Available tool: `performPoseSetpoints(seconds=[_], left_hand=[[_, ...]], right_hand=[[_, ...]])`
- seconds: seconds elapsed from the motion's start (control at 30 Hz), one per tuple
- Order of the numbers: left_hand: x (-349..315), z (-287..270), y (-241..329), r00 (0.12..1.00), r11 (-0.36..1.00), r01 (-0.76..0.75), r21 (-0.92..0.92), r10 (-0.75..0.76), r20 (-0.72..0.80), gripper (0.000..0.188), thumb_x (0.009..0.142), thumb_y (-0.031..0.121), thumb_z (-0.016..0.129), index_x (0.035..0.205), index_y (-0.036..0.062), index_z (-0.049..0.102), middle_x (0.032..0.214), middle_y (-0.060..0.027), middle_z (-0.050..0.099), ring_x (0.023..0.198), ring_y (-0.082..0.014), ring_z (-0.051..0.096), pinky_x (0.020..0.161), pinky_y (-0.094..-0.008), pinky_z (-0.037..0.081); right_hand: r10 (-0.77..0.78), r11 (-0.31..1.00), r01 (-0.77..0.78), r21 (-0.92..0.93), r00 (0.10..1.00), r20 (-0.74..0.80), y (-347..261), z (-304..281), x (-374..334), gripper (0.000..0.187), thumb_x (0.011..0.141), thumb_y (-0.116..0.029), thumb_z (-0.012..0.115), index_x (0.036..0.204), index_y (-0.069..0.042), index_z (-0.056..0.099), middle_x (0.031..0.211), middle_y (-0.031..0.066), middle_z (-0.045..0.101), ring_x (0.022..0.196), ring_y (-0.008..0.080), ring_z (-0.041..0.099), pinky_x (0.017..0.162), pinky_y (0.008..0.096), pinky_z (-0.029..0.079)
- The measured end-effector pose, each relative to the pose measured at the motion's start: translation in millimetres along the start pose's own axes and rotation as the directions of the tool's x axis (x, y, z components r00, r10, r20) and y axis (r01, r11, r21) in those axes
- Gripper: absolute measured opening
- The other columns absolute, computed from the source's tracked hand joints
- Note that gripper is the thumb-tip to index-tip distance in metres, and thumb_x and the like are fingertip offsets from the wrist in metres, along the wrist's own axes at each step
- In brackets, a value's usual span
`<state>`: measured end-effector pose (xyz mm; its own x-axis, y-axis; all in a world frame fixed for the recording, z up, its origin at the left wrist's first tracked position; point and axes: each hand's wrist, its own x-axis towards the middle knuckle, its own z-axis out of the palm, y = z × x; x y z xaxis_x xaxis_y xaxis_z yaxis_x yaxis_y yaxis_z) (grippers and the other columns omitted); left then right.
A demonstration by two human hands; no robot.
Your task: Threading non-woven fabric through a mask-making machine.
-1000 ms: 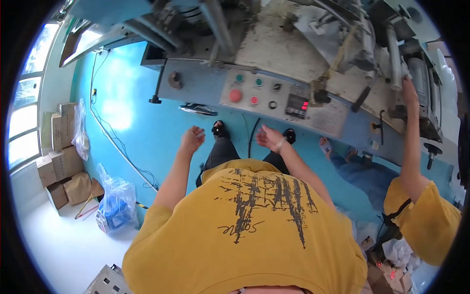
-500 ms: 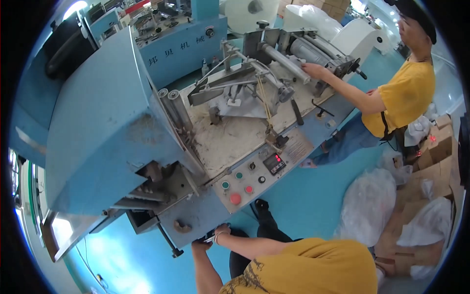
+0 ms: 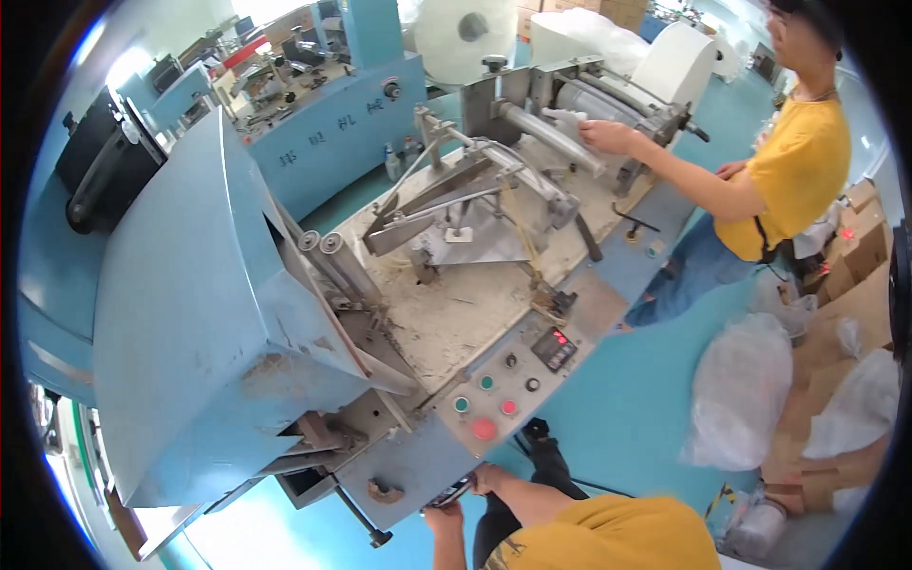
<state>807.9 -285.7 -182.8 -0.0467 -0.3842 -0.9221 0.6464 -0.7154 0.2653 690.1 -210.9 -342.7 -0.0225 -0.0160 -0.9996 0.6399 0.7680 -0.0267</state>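
Observation:
Low at the front edge of the blue machine (image 3: 375, 489), both my hands are at a small dark object with a shiny edge (image 3: 450, 494); its kind I cannot make out. My left hand (image 3: 443, 519) is closed at its near left side. My right hand (image 3: 486, 478) is closed at its right end, just below the control panel. That panel (image 3: 513, 380) carries green and red buttons, a large red stop button (image 3: 484, 429) and a lit red display (image 3: 556, 349). Finger detail is small and partly hidden.
A co-worker's hand (image 3: 608, 138) holds a crumpled white piece (image 3: 567, 117) beside a metal roller (image 3: 551, 138). A blue hood (image 3: 180, 285) rises on the left. Metal guide arms (image 3: 518, 166) stand over the worn bed. Plastic bags (image 3: 741, 385) and cardboard (image 3: 798, 418) lie at right.
My view has turned, so the machine and my hands appear lower and further right. Both hands stay at the dark object. More of the white piece in the co-worker's hand shows.

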Motion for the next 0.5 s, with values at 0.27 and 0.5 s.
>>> performPoseSetpoints(seconds=[0.27,0.5], left_hand=[[-26,0,-37,0.998,0.991,0.065,0.113,-0.067,0.007,0.026,0.085,0.032,0.037,0.096,0.0102,0.046,0.086,-0.007,0.053,0.076,-0.0198,0.05,0.071,-0.0364,0.043],[95,-75,70,0.829,0.835,0.53,0.151,-0.547,0.115,0.042,0.083,0.04,0.03,0.101,0.0079,0.05,0.105,-0.0116,0.053,0.097,-0.0259,0.047,0.078,-0.0503,0.033]], right_hand=[[0.389,0.295,-0.921,0.255,0.359,0.848,-7,-12,36,0.017,0.076,-0.025,0.052,0.069,-0.009,0.054,0.058,0.0039,0.053,0.052,0.0175,0.053,0.042,0.0349,0.043],[-0.066,0.881,-0.106,0.46,0.937,0.342,-11,41,-113,0.021,0.081,-0.03,0.046,0.084,-0.011,0.054,0.081,0.0051,0.059,0.08,0.019,0.057,0.068,0.0412,0.05]])
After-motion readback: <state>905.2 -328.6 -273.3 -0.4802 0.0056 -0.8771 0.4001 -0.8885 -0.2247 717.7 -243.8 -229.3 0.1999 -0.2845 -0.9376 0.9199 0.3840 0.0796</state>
